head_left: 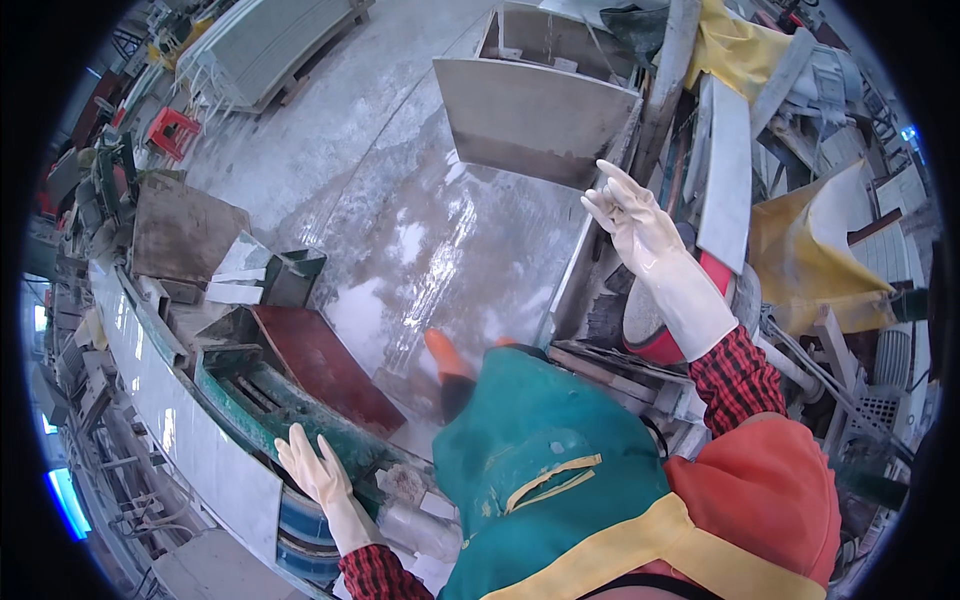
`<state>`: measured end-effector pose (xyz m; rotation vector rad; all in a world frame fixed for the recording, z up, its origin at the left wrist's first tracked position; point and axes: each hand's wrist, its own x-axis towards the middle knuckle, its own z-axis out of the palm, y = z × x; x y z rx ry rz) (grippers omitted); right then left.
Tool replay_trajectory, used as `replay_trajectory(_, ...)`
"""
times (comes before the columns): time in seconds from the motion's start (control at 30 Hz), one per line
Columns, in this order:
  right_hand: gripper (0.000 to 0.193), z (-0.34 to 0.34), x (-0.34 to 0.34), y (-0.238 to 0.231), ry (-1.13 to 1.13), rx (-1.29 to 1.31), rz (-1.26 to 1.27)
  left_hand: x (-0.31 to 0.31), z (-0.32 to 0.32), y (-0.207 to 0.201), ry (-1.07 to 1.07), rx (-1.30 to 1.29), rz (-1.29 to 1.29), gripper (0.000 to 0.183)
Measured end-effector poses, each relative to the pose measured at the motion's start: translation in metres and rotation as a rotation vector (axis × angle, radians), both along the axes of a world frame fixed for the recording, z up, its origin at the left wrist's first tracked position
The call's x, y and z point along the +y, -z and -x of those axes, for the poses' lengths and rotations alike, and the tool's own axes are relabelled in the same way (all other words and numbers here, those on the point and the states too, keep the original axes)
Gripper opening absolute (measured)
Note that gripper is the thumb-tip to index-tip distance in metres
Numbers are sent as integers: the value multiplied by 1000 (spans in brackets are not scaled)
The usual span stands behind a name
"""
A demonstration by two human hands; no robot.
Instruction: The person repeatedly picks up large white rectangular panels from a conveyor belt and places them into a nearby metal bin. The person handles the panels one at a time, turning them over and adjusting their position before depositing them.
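My left hand, in a cream rubber glove, is at the lower left with its fingers apart and holds nothing. It is nearest to a worn green metal machine frame and the inner edge of a long, pale, shiny slab. My right hand, gloved alike, is raised on the right, fingers stretched and empty. Under and beside it lie a leaning pale slab and a round red-rimmed thing, partly hidden by the glove. I cannot tell whether either hand touches anything.
A large grey panel box stands ahead on the wet floor. At left are a reddish-brown board, a brown panel and a red stool. Stacked slabs lie far left. Yellow sheeting and scrap crowd the right.
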<state>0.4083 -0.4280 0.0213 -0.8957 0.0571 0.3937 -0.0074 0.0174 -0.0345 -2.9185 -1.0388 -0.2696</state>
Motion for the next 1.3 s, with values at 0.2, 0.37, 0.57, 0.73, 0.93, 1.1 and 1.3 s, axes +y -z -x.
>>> replay_trajectory(0.2,49,-37,11,3,61,17,318,-8,-13,-11,-59,20,95,43)
replay_trajectory(0.37,65,-51,-66,-30,296,-512,1613,-12,-13,-16,-114,25,164,42)
replay_trajectory(0.57,111,0,-164,-38,277,178,2099,-4,-22,-22,-98,103,157,42)
replay_trajectory(0.73,125,-4,-109,-26,356,539,1826,1,-17,-19,-56,59,122,43)
replay_trajectory(0.93,105,10,-118,-25,433,281,1572,-19,-41,-66,-68,-75,126,24)
replay_trajectory(1.1,49,16,-130,-55,371,215,683,0,-36,-60,26,-204,9,22)
replay_trajectory(1.3,72,16,-10,-49,105,-18,885,4,-10,-41,-175,-227,284,38)
